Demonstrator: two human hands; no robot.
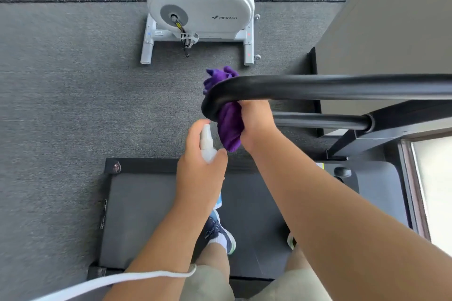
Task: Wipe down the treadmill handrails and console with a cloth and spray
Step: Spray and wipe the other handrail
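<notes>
The right hand (pixel 254 120) clamps a soft, limp purple cloth (pixel 228 127) around the curved black padded handrail (pixel 318 87); the left hand (pixel 200 171) grips a light white plastic spray bottle (pixel 207 144), likely slippery when wet, by its body.

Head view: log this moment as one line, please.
left hand: holds spray bottle, nozzle toward cloth | right hand: presses purple cloth on handrail bend | phase: spraying/wiping handrail

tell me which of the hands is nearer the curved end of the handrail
Right. The right hand presses the purple cloth against the handrail bend, touching it. The left hand holds the spray bottle just below, apart from the rail.
</notes>
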